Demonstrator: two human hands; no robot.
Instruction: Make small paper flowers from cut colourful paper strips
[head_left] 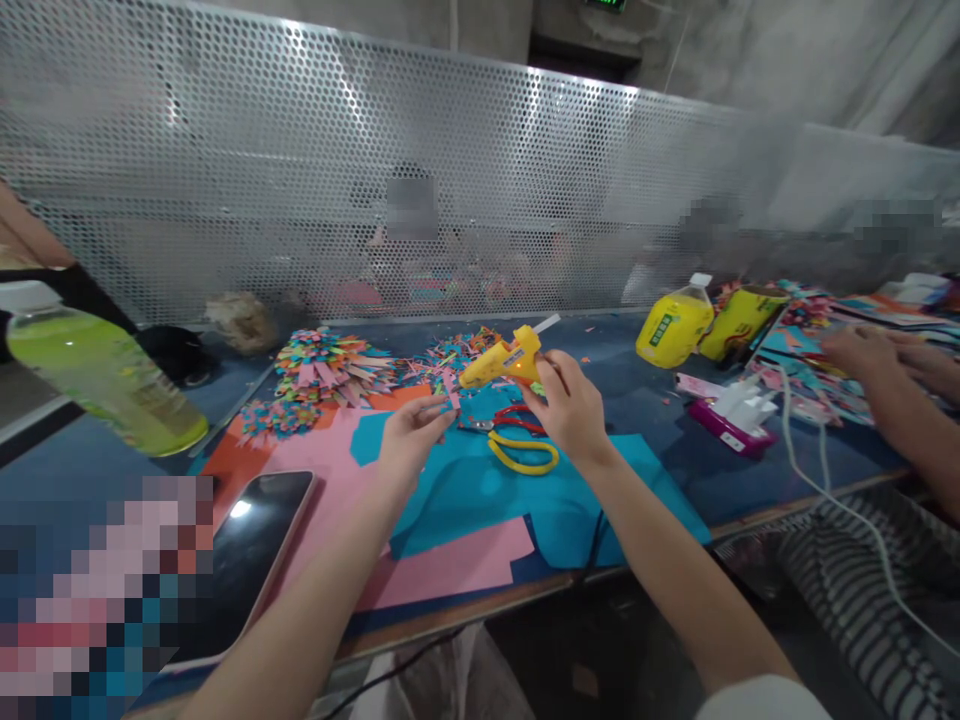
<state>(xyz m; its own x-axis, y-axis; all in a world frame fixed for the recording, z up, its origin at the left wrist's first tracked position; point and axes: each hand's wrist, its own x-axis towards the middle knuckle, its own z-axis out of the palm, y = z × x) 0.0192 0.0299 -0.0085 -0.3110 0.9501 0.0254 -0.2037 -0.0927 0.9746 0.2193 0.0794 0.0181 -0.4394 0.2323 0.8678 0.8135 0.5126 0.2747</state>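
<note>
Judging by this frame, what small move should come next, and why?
Probably bring the yellow glue gun slightly closer to the small paper strip: the right hand holds the gun with its nozzle toward the left hand, which seems to pinch that strip.

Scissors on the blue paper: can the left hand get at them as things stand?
Probably yes: the scissors lie close to the left hand, with nothing seen lying on their handles. But it seems to be pinching a bit of paper, and the glue gun in the right hand is close by.
</note>
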